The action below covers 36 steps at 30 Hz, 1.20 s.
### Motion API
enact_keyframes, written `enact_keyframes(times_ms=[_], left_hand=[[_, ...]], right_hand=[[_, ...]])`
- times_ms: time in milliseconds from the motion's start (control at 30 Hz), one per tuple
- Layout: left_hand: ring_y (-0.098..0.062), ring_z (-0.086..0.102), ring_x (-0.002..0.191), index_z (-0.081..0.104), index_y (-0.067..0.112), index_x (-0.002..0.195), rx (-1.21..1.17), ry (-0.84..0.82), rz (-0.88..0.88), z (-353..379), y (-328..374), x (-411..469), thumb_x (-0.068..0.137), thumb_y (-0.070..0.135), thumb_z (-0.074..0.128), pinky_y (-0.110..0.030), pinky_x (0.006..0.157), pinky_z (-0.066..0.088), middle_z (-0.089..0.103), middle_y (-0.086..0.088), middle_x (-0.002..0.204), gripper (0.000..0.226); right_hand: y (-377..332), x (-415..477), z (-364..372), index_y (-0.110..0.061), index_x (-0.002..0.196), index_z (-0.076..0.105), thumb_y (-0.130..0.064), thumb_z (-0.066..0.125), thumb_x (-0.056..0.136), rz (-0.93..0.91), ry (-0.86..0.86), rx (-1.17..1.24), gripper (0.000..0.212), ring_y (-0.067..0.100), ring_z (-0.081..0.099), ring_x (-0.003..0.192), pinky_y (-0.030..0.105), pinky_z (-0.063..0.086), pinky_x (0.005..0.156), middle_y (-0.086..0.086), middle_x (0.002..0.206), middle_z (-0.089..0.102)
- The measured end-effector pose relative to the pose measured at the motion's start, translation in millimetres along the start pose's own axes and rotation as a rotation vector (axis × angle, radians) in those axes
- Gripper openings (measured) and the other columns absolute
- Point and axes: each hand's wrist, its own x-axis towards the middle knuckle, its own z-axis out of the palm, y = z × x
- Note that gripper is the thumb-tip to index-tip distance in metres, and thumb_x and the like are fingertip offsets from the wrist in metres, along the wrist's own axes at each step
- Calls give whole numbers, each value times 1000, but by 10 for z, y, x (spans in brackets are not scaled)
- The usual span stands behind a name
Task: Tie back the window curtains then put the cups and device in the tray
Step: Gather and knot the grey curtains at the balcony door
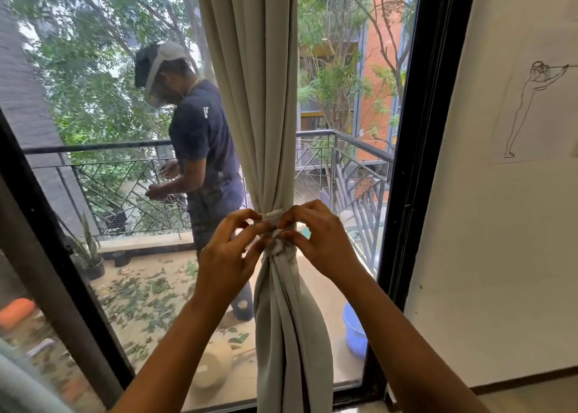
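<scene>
A beige curtain [262, 106] hangs in front of the window, gathered into a narrow bundle at mid height. A pale tie-back band [271, 217] wraps the bundle there. My left hand [230, 253] pinches the band's left end with thumb and fingers curled. My right hand [316, 240] pinches the right end just beside it. Both hands meet at the front of the bundle. Below the band the curtain [287, 334] falls in twisted folds. No cups, device or tray are in view.
A black window frame [419, 162] stands right of the curtain, with a white wall and a line drawing [531, 109] beyond. Outside on the balcony a person [200, 150] stands by the railing; a blue bucket [355, 328], a potted plant [90, 256] and scattered leaves lie on the floor.
</scene>
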Motion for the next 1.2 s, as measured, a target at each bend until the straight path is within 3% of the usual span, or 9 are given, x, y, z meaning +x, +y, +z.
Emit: enact_keyframes(times_ms=[200, 300, 433, 567, 667, 767, 933, 1100, 1200], left_hand=[[-16, 58, 94, 68, 15, 104, 70, -201, 3, -50, 12, 147, 87, 43, 51, -15, 71, 43, 51, -6, 115, 37], [-19, 61, 85, 67, 13, 98, 185, -277, 89, -127, 21, 275, 84, 39, 55, -9, 65, 33, 57, -9, 104, 33], [-20, 59, 83, 65, 13, 94, 260, -267, 248, -182, 4, 321, 83, 36, 50, -18, 57, 46, 58, -8, 100, 30], [-25, 48, 105, 58, 11, 104, 191, -165, 310, -118, -44, 183, 85, 26, 53, -28, 84, 45, 47, -9, 119, 25], [-25, 49, 106, 65, 6, 100, 122, -87, 286, -96, -24, 139, 84, 17, 58, -20, 95, 38, 48, -8, 119, 21], [-24, 52, 102, 69, 2, 91, 71, -49, 256, -111, -1, 141, 82, 12, 61, -13, 99, 31, 57, -7, 113, 15], [-19, 54, 93, 71, 3, 86, 25, -47, 205, -139, 15, 200, 80, 13, 62, -10, 92, 33, 71, -7, 96, 14], [-10, 47, 72, 70, 1, 88, -71, -80, 162, -170, 45, 295, 79, 16, 59, -17, 65, 39, 64, 2, 77, 21], [-6, 45, 67, 69, 3, 91, -63, -95, 143, -135, 32, 288, 79, 15, 60, -13, 62, 41, 65, -1, 75, 19]], right_hand=[[67, 82, -98, -15, 88, 68, -14, 75, 75, 40, -125, -7, 15, 19, 56, 85, 36, 50, 75, 1, 89, 53], [37, 104, -123, -14, 85, 67, -16, 72, 75, -74, -118, -70, 12, 23, 57, 82, 38, 47, 71, -4, 82, 55], [64, 109, -110, -15, 84, 61, -29, 53, 84, -320, -65, -341, 15, 22, 52, 75, 34, 43, 67, 0, 77, 64], [103, 50, -79, -18, 94, 51, -25, 53, 85, -394, -23, -330, 12, 22, 47, 90, 35, 46, 71, 11, 98, 64], [82, 26, -74, -8, 91, 64, -19, 57, 86, -409, -15, -316, 13, 25, 50, 98, 39, 50, 72, 13, 111, 63], [76, 21, -69, -6, 86, 68, -18, 58, 87, -439, 8, -330, 15, 24, 51, 96, 38, 49, 72, 12, 106, 65], [67, 72, -73, -5, 82, 67, -20, 58, 85, -405, 1, -283, 18, 21, 48, 86, 29, 44, 71, 11, 88, 67], [71, 78, -70, -5, 84, 67, -22, 56, 85, -363, -9, -251, 20, 25, 56, 85, 30, 48, 70, 11, 93, 67], [69, 99, -74, -6, 82, 65, -17, 61, 83, -308, -28, -240, 12, 28, 59, 77, 26, 45, 67, 10, 86, 67]])
